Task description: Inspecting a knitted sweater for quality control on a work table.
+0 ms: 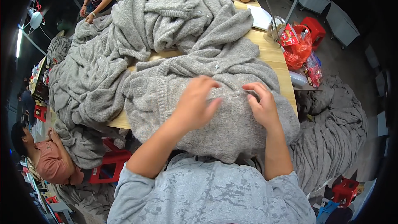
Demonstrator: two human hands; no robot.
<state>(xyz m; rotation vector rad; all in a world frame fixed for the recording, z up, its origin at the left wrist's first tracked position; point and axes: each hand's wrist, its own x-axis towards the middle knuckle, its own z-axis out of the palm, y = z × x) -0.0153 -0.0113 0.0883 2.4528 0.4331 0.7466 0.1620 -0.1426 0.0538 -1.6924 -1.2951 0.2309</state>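
Note:
A grey knit garment with a ribbed edge lies spread before me at the near edge of the table and hangs over it. My left hand is over the knit, slightly blurred, with thumb and forefinger apart and nothing visible between them. To its right, my right hand hovers at or just above the same cloth; its fingers are bent and the thumb stands away from them. Whether either hand touches the knit, I cannot tell. A small shiny button shows on the fold beyond my hands.
Heaped grey knitwear covers much of the wooden table. Red plastic bags and white paper are at the right. More knitwear is piled beside me. A person in pink is at left; two others work across the table.

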